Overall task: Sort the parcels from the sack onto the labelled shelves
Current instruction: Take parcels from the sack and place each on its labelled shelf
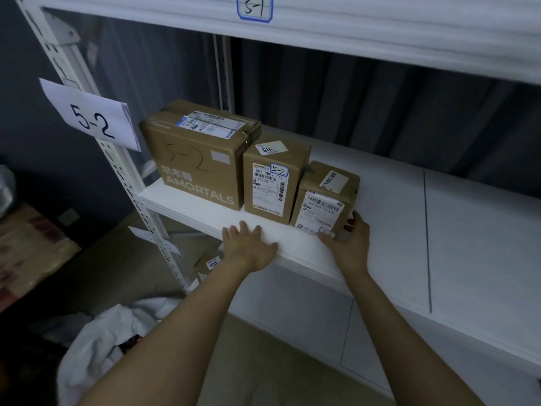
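Head view: shelf holds three parcels; right hand grips smallest parcel.

- Large box carried printed "AMORTALS" and handwritten "5-2".
- Paper sign left of it read "5-2".
- Middle box, touching its right side, bore "507 P802 T70" and "5-2".
- Shelf label above it read "5-1".
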